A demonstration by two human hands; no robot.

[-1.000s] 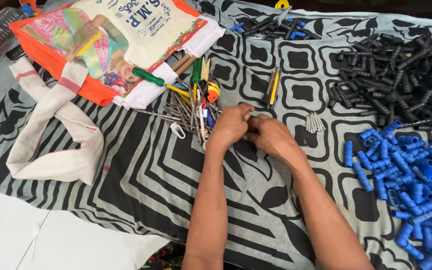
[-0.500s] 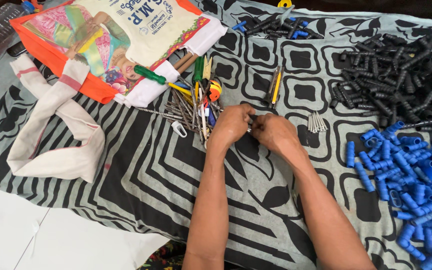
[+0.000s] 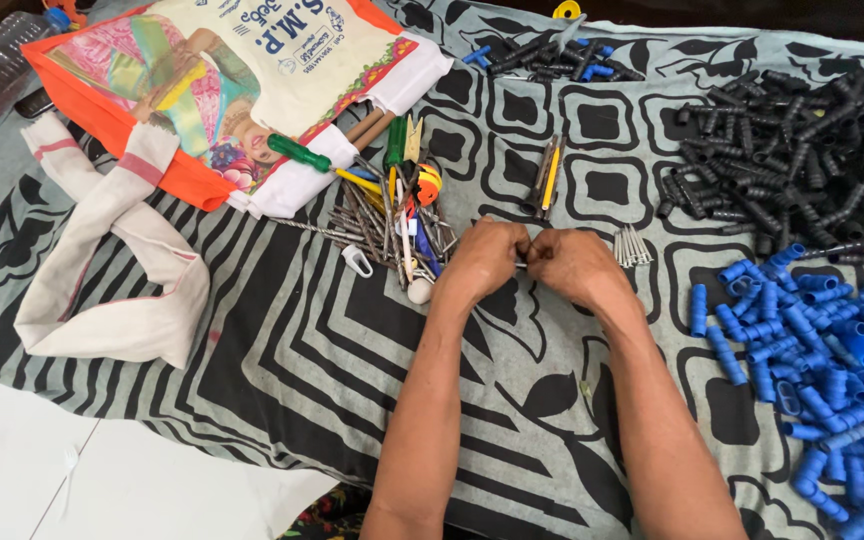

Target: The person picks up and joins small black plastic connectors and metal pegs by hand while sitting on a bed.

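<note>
Both hands are working knuckle to knuckle over the patterned black-and-grey cloth [image 3: 282, 340]. Left hand [image 3: 487, 258] and right hand [image 3: 572, 262] are each clenching around a thin metal pin [image 3: 521, 264], only a sliver showing between the fists. Small bundle of similar grey pins [image 3: 632, 245] is lying just right of them. Ribbed black tubes [image 3: 802, 150] are heaping top right; smooth blue plastic sleeves [image 3: 812, 350] are piling below; mixed tools [image 3: 397, 215] are lying left

left hand [image 3: 487, 258] and right hand [image 3: 574, 262] now touching, fists closed
</note>
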